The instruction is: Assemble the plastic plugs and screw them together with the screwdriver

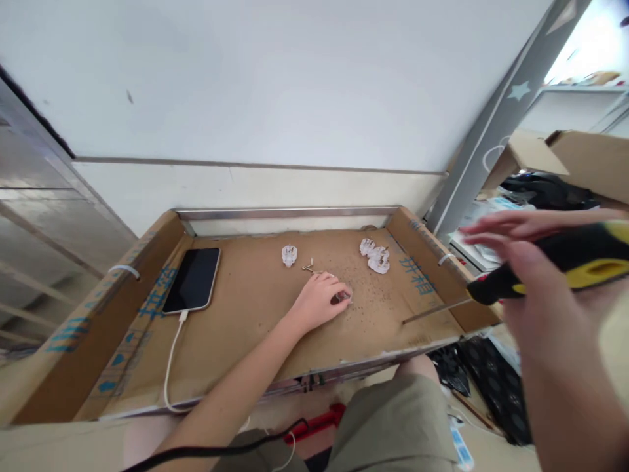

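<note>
Cardboard tray (255,288) holds a phone (192,280) and clear plastic pieces (379,261).

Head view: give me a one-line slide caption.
Left hand holding a clear plastic piece at the cardboard tray, right hand gripping a black-and-yellow screwdriver.

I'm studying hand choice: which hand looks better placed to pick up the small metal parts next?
Probably the left hand: it is right beside the small metal parts, though it holds a clear plastic piece. The right hand is farther off, gripping a screwdriver.
</note>
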### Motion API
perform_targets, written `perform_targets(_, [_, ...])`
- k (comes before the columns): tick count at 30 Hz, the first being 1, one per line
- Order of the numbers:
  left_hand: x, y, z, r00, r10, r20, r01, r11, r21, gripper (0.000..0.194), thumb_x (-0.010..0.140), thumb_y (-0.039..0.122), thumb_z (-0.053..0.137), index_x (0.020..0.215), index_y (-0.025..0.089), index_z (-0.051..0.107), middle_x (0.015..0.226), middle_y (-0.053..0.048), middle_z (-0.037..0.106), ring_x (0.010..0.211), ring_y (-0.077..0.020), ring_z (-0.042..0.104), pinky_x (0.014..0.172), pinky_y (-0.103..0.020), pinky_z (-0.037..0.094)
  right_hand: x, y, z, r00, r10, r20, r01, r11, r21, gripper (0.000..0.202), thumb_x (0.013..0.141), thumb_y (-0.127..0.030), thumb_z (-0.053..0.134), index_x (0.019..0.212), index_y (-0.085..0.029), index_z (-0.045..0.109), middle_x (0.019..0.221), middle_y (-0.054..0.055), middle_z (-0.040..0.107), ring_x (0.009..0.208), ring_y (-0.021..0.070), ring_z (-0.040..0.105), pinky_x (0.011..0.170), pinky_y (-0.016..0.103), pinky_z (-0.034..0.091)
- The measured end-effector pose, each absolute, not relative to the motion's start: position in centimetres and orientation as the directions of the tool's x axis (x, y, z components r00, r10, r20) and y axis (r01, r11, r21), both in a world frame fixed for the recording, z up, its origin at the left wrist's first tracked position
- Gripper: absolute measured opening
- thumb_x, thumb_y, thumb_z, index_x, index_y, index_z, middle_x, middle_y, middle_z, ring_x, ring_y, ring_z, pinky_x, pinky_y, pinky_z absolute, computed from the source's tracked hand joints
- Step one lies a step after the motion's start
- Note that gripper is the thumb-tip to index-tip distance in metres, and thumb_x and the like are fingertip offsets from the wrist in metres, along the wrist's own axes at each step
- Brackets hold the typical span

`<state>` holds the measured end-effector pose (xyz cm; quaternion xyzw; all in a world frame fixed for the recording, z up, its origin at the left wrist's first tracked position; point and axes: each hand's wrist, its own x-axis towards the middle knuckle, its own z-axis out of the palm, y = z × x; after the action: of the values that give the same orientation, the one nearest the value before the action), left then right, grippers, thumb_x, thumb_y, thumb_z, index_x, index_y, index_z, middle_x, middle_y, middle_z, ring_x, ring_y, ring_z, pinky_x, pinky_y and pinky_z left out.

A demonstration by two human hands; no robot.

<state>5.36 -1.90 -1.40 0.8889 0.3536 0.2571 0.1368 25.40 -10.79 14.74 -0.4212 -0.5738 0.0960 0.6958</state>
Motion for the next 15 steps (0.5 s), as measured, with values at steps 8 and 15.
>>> perform_targets(8, [5.3,-1.9,-1.4,0.614,0.700,0.365,0.545,-0.711,0.444,0.010,0.085,0.026,0.056,0.082,0.025,0.066,0.080,0.000,0.068,0.092,-0.0196,0.056,0.087,-0.034,0.039,20.7,-9.8,16.7,0.638,0.417,0.648,0.167,0.746,-0.645,0.016,0.089,-0.025,0.044,0.074,-0.023,0.049,0.048,-0.005,0.035,0.036,0.0094,0.027,0.032,0.028,0.020])
perform_targets(15, [5.4,-1.9,-1.1,0.610,0.718,0.335,0.539,-0.686,0.488,0.006,0.081,0.024,0.060,0.080,0.024,0.065,0.078,0.000,0.067,0.089,-0.0192,0.056,0.085,-0.033,0.040,18.8,-8.9,16.0,0.629,0.508,0.589,0.080,0.711,-0.699,0.018,0.086,-0.033,0.048,0.072,-0.023,0.044,0.046,-0.007,0.035,0.034,0.0074,0.029,0.032,0.024,0.020])
